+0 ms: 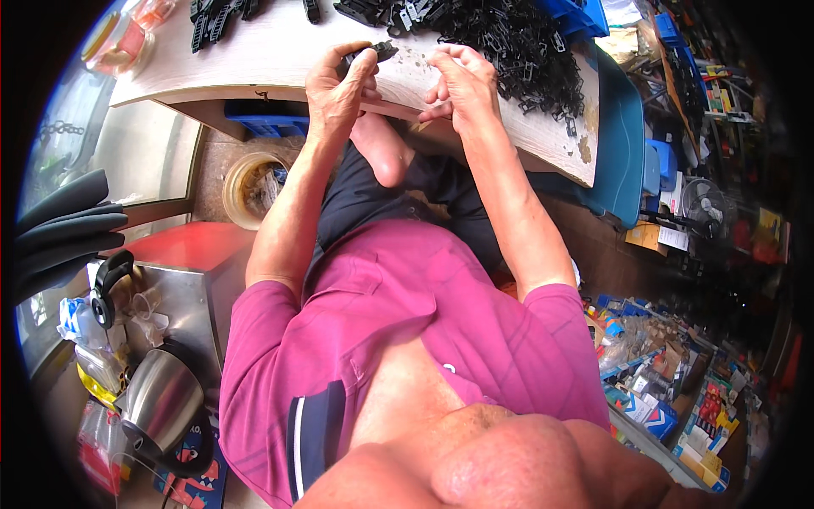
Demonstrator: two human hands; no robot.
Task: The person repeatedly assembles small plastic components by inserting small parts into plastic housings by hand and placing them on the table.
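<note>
My left hand (339, 85) is raised over the front edge of the pale table (263, 55). Its thumb and fingers are closed on a small black plastic part (383, 53), which sticks out to the right past the fingertips. A short gap away, my right hand (465, 85) hovers above the same edge, its fingers curled and the thumb close to the index finger. Whether anything small sits in that pinch is hidden. Beyond my right hand spreads a large heap of loose black plastic parts (530, 64). Several longer black pieces (216, 19) lie at the far left of the table.
A clear jar (114, 42) stands at the table's left corner. A blue crate (581, 15) sits at the far right, and a teal bin (617, 140) is against the table's right side. Below are a round tub (248, 191) and a steel kettle (165, 399). Packaged goods (653, 407) crowd the lower right.
</note>
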